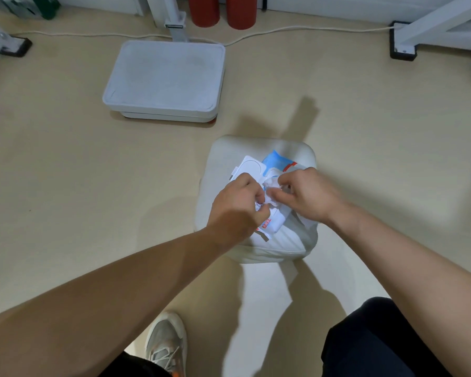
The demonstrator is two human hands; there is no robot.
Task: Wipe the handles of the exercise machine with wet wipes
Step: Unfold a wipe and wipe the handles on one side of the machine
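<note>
Beige flooring runs under everything, with soft shadows across it. Curled fingers of the left hand (237, 204) and the right hand (306, 194) pinch a crumpled white wipe (270, 188) between them, knuckles up, the two hands almost touching. Just beneath lies the wet wipes pack (280, 160) — blue and white, its white flip lid (252, 165) swung open to the left. The pack rests on a cream padded stool (259, 251). Bare forearms reach in from both lower corners. Farther off a flat white platform (165, 80) sits on the floor; beyond it stand two red cylinders (220, 9) and a pale cable (283, 31) trails along the wall. A grey sneaker (166, 341) shows at the bottom edge.
</note>
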